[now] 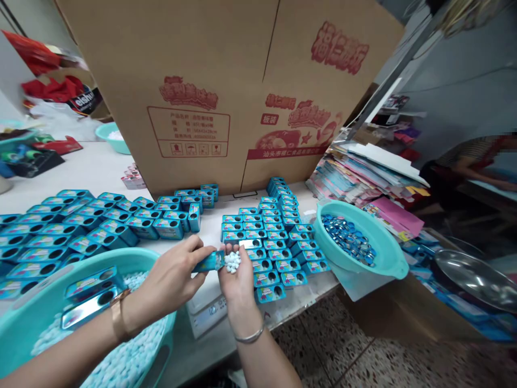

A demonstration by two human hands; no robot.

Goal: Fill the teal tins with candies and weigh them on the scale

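My left hand grips a small blue tin, tipped sideways with its end over my other palm. My right hand is cupped palm up, holding a small heap of white candies. Under both hands lies a white digital scale, its display partly hidden. Beneath my left forearm a large turquoise basin holds pale candies and two blue tins. Rows of blue tins with dark round openings stand just right of my right hand.
More blue tins cover the table's left side. A tall cardboard box stands behind. At right, a turquoise bowl holds blue round pieces near stacked card sheets. A steel bowl and another person's arm are further right.
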